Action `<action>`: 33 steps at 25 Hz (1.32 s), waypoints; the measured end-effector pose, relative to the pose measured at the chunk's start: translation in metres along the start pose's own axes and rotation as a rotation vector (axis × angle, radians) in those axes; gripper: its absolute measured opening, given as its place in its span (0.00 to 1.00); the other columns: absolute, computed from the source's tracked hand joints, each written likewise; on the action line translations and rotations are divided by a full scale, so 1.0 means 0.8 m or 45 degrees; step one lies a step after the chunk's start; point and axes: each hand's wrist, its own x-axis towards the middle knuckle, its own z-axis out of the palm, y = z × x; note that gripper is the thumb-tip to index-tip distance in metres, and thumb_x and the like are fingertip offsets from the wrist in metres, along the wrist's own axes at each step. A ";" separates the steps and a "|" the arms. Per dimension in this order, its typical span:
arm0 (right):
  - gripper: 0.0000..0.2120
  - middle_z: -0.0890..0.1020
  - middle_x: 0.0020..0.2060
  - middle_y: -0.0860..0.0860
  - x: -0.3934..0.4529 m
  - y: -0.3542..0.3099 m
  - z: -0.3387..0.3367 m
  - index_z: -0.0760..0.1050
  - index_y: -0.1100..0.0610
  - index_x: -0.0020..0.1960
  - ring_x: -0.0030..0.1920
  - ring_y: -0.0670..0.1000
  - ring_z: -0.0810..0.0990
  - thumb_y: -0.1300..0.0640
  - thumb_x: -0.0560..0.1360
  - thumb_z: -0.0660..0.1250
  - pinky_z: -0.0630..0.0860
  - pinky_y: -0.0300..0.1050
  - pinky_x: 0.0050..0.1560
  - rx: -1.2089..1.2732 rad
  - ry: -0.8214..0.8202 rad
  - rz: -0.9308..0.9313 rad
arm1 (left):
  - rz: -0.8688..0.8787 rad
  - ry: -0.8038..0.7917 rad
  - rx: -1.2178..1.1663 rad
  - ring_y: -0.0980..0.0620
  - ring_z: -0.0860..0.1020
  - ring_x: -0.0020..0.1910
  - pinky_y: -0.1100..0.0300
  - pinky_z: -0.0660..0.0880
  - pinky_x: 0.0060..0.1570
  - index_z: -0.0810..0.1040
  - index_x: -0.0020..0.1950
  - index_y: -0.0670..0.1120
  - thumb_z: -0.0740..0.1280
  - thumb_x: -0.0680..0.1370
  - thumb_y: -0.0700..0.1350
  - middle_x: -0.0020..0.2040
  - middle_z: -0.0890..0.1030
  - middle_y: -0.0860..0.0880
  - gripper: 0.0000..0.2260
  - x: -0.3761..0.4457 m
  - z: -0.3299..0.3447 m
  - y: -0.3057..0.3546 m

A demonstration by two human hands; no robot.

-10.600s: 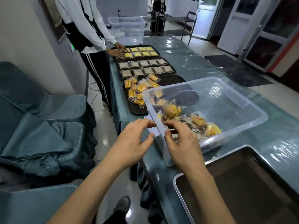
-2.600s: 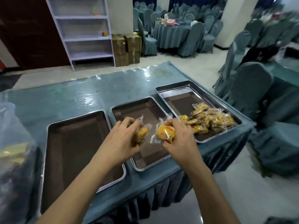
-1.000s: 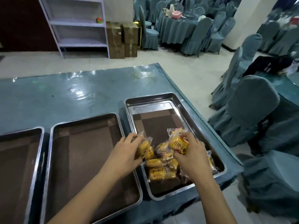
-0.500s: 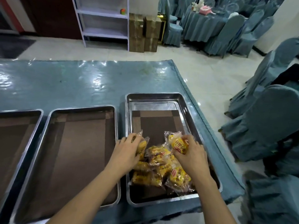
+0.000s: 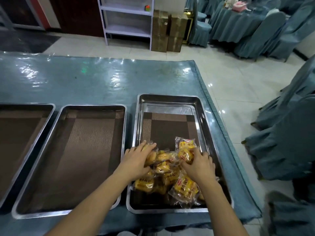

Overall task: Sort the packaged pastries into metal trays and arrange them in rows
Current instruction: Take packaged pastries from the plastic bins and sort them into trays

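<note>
Three metal trays lined with brown mats stand side by side on the blue table (image 5: pixel 102 79). The right tray (image 5: pixel 170 96) holds a loose pile of yellow packaged pastries (image 5: pixel 185 186) at its near end. My left hand (image 5: pixel 137 160) lies on the pile's left side, fingers nearly straight over a packet (image 5: pixel 151 157). At the pile's right side, my right hand (image 5: pixel 199 165) pinches a yellow packet (image 5: pixel 185 155). One more packet (image 5: pixel 186 143) lies just beyond it. The far half of this tray is bare mat.
The middle tray (image 5: pixel 93 106) and left tray (image 5: pixel 25 105) hold only their mats. The table's right edge (image 5: pixel 226 142) runs close to the right tray. Covered chairs (image 5: pixel 286 147) stand on the right; a shelf unit (image 5: pixel 126 19) and cardboard boxes (image 5: pixel 167 29) stand behind.
Both hands have come down onto the pile in the right tray. The left hand's packet now lies under flattened fingers, and a packet rests beyond the right hand.
</note>
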 end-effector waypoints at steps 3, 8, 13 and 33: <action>0.29 0.71 0.69 0.55 0.003 0.003 0.000 0.66 0.47 0.71 0.71 0.59 0.68 0.34 0.76 0.65 0.63 0.61 0.72 -0.015 0.007 -0.028 | 0.022 -0.052 -0.004 0.43 0.59 0.77 0.44 0.56 0.76 0.50 0.80 0.62 0.69 0.76 0.58 0.81 0.54 0.51 0.38 -0.001 0.004 -0.004; 0.27 0.71 0.71 0.53 0.006 -0.006 -0.007 0.66 0.48 0.73 0.73 0.57 0.67 0.39 0.79 0.64 0.61 0.62 0.73 0.025 0.090 -0.120 | 0.000 0.013 -0.090 0.45 0.58 0.77 0.43 0.56 0.76 0.60 0.78 0.61 0.66 0.77 0.62 0.80 0.56 0.52 0.31 -0.007 0.000 0.000; 0.22 0.74 0.69 0.49 0.005 -0.028 -0.014 0.68 0.48 0.72 0.69 0.55 0.71 0.46 0.80 0.65 0.67 0.59 0.71 0.109 0.127 -0.324 | 0.030 0.181 -0.214 0.51 0.66 0.70 0.51 0.63 0.70 0.67 0.74 0.58 0.65 0.80 0.56 0.73 0.65 0.57 0.23 -0.022 -0.012 0.008; 0.14 0.78 0.60 0.44 -0.082 -0.230 0.016 0.74 0.46 0.67 0.61 0.48 0.75 0.53 0.81 0.64 0.73 0.52 0.65 0.226 0.015 -1.087 | -0.277 0.701 -0.406 0.52 0.76 0.60 0.47 0.74 0.61 0.75 0.63 0.53 0.67 0.79 0.48 0.60 0.78 0.55 0.13 -0.169 -0.098 -0.087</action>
